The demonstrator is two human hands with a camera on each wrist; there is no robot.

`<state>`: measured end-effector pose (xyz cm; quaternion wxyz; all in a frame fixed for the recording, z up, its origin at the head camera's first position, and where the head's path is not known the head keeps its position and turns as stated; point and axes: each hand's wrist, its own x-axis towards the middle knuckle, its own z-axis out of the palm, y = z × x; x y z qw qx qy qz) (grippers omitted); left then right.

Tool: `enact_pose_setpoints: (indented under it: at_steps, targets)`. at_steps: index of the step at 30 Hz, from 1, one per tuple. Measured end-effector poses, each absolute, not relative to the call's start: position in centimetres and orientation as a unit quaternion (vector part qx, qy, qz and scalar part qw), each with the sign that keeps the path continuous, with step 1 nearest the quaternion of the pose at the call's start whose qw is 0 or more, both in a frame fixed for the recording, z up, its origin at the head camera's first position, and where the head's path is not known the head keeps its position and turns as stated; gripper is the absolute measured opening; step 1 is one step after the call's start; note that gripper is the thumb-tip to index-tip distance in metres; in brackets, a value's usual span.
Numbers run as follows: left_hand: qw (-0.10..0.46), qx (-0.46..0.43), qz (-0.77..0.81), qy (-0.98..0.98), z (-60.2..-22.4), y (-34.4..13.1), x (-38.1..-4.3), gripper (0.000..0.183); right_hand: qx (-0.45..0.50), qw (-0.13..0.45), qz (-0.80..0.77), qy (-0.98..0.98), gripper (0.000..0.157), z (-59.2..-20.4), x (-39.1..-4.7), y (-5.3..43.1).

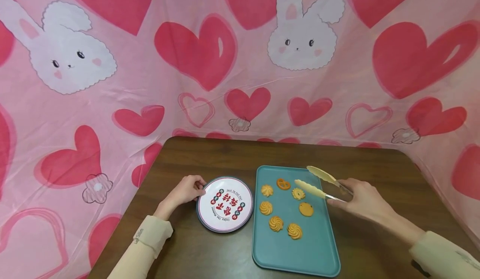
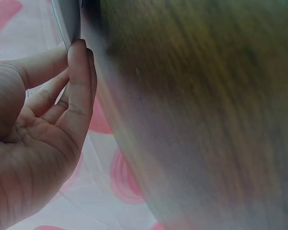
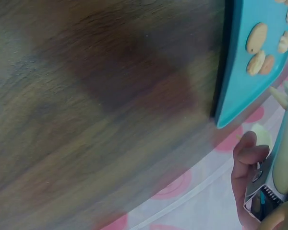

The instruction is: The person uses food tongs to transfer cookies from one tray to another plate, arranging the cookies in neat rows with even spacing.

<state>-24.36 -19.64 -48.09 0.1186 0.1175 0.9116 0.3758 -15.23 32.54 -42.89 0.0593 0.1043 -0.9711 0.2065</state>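
My left hand (image 1: 190,190) pinches the left rim of a round white plate (image 1: 240,218) with red and dark lettering. In the left wrist view, thumb and fingertips meet at the edge of that plate (image 2: 67,21). My right hand (image 1: 361,200) grips metal tongs with cream tips (image 1: 313,188), spread apart over the right side of a teal tray (image 1: 315,250). On the tray lie a pretzel (image 1: 283,184), a ring-shaped cookie (image 1: 298,193), a flat round cookie (image 1: 306,209) and several swirled cookies (image 1: 276,223). Nothing sits between the tong tips.
The plate and tray lie side by side on a dark wooden table (image 1: 210,150). A pink cloth (image 1: 195,120) printed with hearts and rabbits hangs behind the table and along its sides.
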Motion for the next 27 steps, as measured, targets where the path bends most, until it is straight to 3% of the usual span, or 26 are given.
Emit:
enact_pose_setpoints:
  at_steps: [15,27]
  targets:
    - [0.113,0.123,0.378,0.911,-48.3,-19.8,-24.5,0.019,0.147,0.003,0.200,-0.969,0.052,-43.5,-15.6,31.1]
    - [0.113,0.123,0.388,0.906,-48.3,-19.9,-24.5,0.018,0.159,-0.018,0.193,-0.968,0.050,-43.8,-15.8,30.5]
